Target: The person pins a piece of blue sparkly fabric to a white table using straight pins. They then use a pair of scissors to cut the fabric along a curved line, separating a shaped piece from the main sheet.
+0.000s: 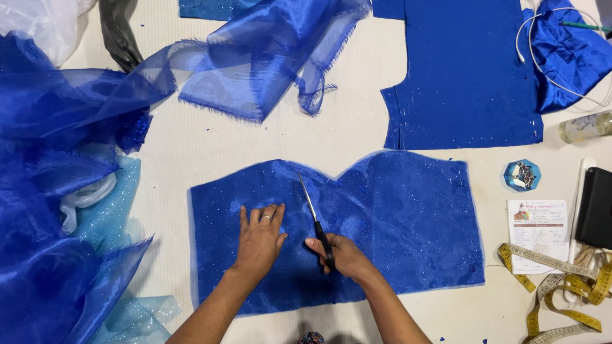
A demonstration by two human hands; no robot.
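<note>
A cut piece of glittery blue fabric (408,223) with a dipped top edge lies flat on the white table. My left hand (260,237), a ring on one finger, presses flat on its left half with fingers spread. My right hand (341,253) grips the black handles of a pair of scissors (312,213). The scissors' closed silver blades lie over the fabric's middle, pointing up toward the dip in the top edge.
Sheer blue organza (255,57) is heaped at the left and top. Another blue cut panel (465,76) lies top right with a white cord (542,57). A pin box (522,175), a paper card (539,229), a yellow tape measure (561,293), a black case (596,207) and a small bottle (583,126) sit at the right.
</note>
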